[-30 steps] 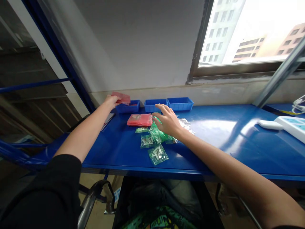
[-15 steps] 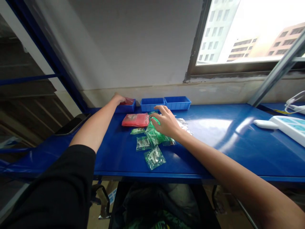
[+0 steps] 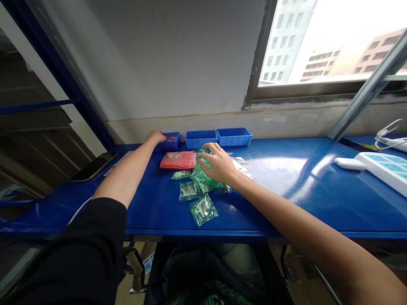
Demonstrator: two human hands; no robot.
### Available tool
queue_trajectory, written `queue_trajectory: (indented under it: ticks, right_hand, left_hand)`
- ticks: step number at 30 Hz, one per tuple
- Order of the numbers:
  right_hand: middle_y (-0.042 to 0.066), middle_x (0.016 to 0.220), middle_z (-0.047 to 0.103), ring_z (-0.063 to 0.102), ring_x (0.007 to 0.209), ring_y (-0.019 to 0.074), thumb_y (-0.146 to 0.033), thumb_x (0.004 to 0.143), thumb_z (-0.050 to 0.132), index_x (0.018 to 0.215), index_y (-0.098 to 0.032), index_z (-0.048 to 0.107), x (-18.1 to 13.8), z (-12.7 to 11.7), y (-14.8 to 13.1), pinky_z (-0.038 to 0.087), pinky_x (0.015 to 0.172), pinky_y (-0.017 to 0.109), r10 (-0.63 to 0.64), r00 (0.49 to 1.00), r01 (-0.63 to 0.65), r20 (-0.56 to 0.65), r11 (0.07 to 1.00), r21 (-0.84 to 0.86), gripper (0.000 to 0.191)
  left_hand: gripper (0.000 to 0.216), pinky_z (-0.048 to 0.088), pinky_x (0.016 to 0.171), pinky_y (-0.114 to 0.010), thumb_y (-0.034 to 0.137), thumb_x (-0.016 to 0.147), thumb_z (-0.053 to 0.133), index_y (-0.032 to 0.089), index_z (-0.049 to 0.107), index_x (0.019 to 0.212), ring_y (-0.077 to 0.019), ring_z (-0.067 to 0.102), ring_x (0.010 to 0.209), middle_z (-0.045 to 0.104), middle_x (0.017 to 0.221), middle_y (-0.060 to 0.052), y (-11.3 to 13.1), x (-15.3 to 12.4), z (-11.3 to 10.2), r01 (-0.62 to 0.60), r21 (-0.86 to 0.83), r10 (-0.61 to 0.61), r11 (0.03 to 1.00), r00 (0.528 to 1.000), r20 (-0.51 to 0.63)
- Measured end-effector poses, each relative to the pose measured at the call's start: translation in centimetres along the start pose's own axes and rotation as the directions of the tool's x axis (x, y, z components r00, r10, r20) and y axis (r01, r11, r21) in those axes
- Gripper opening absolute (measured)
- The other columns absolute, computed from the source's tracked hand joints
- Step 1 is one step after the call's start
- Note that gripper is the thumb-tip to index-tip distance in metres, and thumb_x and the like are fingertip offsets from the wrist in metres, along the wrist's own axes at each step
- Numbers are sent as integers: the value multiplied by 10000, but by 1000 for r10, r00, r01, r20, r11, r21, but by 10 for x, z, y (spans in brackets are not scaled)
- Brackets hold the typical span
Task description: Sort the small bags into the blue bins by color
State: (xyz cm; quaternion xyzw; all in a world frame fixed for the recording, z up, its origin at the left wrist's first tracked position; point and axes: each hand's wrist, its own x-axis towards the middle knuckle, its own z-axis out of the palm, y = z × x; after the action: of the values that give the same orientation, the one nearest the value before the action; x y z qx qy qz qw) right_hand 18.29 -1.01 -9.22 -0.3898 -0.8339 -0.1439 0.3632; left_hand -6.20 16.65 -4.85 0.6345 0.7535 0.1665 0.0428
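Note:
My left hand (image 3: pixel 155 136) reaches into the left blue bin (image 3: pixel 172 144). Its fingers are hidden, so their grip cannot be told. A bit of red plastic (image 3: pixel 171 138) shows inside that bin beside the hand. In front lies a stack of red plastic bags (image 3: pixel 178 160). My right hand (image 3: pixel 218 162) hovers with curved, parted fingers over a heap of green plastic bags (image 3: pixel 203 180), holding nothing visible. Nearer the front edge lie two small clear-green packets, one packet (image 3: pixel 189 191) behind the other packet (image 3: pixel 204 209), both with light-coloured pieces inside.
Two more blue bins, a middle bin (image 3: pixel 201 140) and a right bin (image 3: pixel 234 137), stand along the wall. Silvery packets (image 3: pixel 242 166) lie behind my right wrist. A dark phone-like slab (image 3: pixel 94 167) is at the left, and a white device with a handle (image 3: pixel 378 165) at the right.
My left hand has lowered into the left bin, and the red plastic that stuck up there now sits lower. My right hand keeps nearly the same pose. The view has shifted slightly.

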Motion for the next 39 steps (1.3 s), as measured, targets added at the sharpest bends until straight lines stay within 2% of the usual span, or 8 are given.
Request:
queue_trajectory:
  ticks: [2, 4, 6, 9, 12, 22, 29, 39]
  right_hand:
    - [140, 1052, 558, 477, 999, 231, -244, 856, 471, 950, -166, 678, 0, -1, 0, 455, 780, 379, -2, 1000, 2, 9, 1000, -1, 241]
    - [129, 1020, 571, 478, 978, 223, -242, 855, 477, 932, -170, 682, 0, -3, 0, 449, 780, 370, 3, 1000, -3, 26, 1000, 0, 231]
    - [114, 965, 589, 485, 944, 213, -243, 859, 476, 930, -173, 682, 0, -4, 0, 445, 775, 357, 14, 998, -15, 64, 1000, 4, 229]
    - [94, 887, 610, 500, 894, 198, -248, 865, 471, 968, -174, 671, 0, -3, -1, 438, 764, 338, 28, 989, -30, 144, 1000, 7, 237]
    - [88, 870, 624, 514, 874, 196, -253, 856, 488, 999, -178, 659, -1, 0, -2, 433, 758, 331, 10, 980, -13, 199, 1000, 15, 235]
    - [112, 943, 642, 547, 897, 220, -284, 858, 491, 1086, -145, 613, -1, 3, -6, 447, 805, 370, 2, 989, -5, 150, 1000, 18, 293]
    - [142, 1061, 616, 557, 972, 262, -333, 845, 499, 1209, -122, 510, -1, 4, -8, 462, 822, 412, 9, 994, -14, 107, 999, 50, 421]
    - [133, 1054, 602, 562, 991, 262, -286, 823, 512, 1228, -158, 489, -2, 6, -7, 466, 826, 427, 42, 994, -54, 104, 991, 122, 425]
  left_hand:
    - [340, 438, 860, -414, 310, 751, 595, 131, 627, 1039, -332, 543, 1068, 580, 1148, -197, 2, -19, 6, -21, -19, 17, 1000, 986, -164]
    - [348, 381, 946, -454, 321, 808, 521, 157, 591, 1107, -337, 451, 1183, 480, 1280, -186, -1, -43, 9, -145, -39, 117, 989, 908, -402]
    - [320, 332, 1009, -430, 340, 833, 494, 169, 600, 1081, -306, 434, 1201, 484, 1271, -157, -7, -70, 8, -326, -62, 266, 943, 853, -449]
    - [307, 351, 1007, -342, 378, 810, 533, 194, 628, 1037, -250, 506, 1123, 574, 1157, -97, -22, -106, 1, -590, -187, 569, 785, 807, -156]
    - [430, 333, 1027, -332, 391, 680, 676, 230, 630, 1076, -259, 480, 1164, 558, 1218, -70, -31, -127, -6, -640, -307, 691, 705, 717, 92]
    - [304, 435, 880, -309, 313, 644, 705, 221, 702, 934, -220, 592, 963, 664, 1007, -54, -37, -130, -14, -575, -474, 678, 667, 732, 68]
    - [210, 427, 880, -305, 185, 722, 570, 187, 686, 897, -194, 609, 881, 686, 917, -35, -28, -137, -13, -636, -387, 640, 668, 756, -138]
    - [208, 450, 739, -282, 362, 722, 602, 162, 624, 771, -179, 581, 774, 650, 798, -40, -17, -146, -11, -462, -638, 595, 616, 804, -9]
